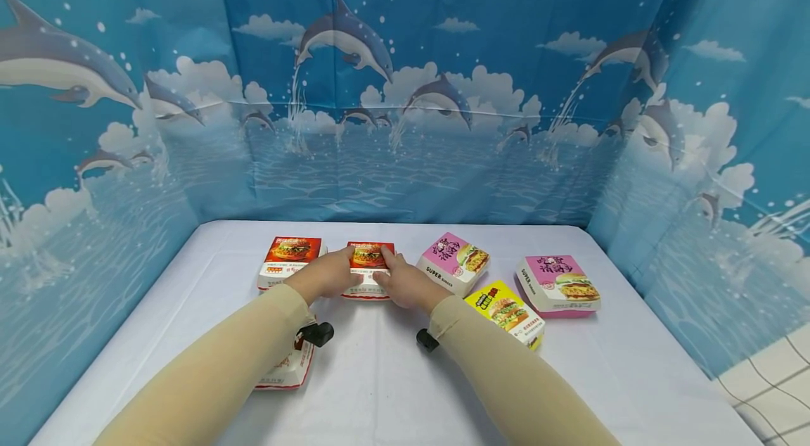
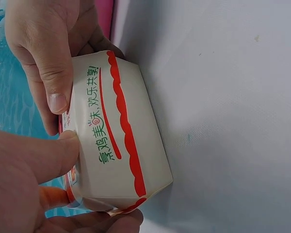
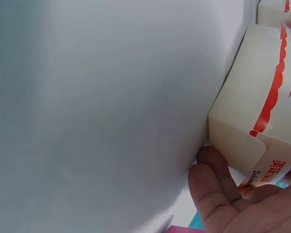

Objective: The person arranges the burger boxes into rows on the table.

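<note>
A red-topped white burger box [image 1: 367, 281] sits on the white table, toward the back middle. From its left side my left hand [image 1: 330, 274] grips it, thumb on the front upper edge. My right hand [image 1: 408, 283] holds the opposite side, its thumb also at the upper edge. In the left wrist view, green lettering and a red scalloped line run along the box's front [image 2: 106, 126]. Two fingertips [image 3: 206, 172] of the right hand lie low against the box's side in the right wrist view.
Left of the hands lies a similar red burger box [image 1: 291, 255]; another box [image 1: 287, 370] is partly hidden under the left forearm. To the right are a pink box [image 1: 452, 264], a yellow box [image 1: 506, 312] and a second pink box [image 1: 560, 288]. A dolphin-print curtain [image 1: 405, 150] surrounds the table.
</note>
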The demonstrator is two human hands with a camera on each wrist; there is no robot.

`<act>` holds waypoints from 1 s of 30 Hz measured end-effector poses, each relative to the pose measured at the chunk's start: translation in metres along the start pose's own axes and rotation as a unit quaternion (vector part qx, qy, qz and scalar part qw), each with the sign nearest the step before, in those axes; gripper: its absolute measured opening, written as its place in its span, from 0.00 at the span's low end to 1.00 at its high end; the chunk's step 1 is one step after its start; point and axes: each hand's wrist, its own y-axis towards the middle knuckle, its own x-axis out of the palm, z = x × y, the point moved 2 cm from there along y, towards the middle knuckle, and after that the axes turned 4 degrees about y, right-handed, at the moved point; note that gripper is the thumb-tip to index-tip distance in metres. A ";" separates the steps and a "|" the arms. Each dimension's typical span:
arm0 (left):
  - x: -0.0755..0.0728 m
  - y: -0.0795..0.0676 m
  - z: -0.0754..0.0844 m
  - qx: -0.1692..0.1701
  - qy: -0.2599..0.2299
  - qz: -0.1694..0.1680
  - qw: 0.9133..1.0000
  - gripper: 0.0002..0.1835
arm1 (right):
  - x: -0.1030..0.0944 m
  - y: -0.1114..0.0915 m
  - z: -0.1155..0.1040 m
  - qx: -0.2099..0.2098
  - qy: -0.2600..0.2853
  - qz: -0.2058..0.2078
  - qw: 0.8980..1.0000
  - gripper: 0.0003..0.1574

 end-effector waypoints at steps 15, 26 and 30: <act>-0.002 -0.001 0.000 -0.004 0.002 -0.001 1.000 0.46 | -0.003 0.001 -0.002 -0.001 0.026 0.043 0.999 0.46; -0.003 -0.003 -0.002 -0.001 -0.008 0.003 1.000 0.46 | -0.001 0.001 -0.002 -0.014 0.027 0.061 0.998 0.45; -0.002 -0.002 -0.003 -0.002 -0.012 0.001 1.000 0.46 | -0.001 0.000 -0.002 -0.014 0.032 0.062 0.997 0.45</act>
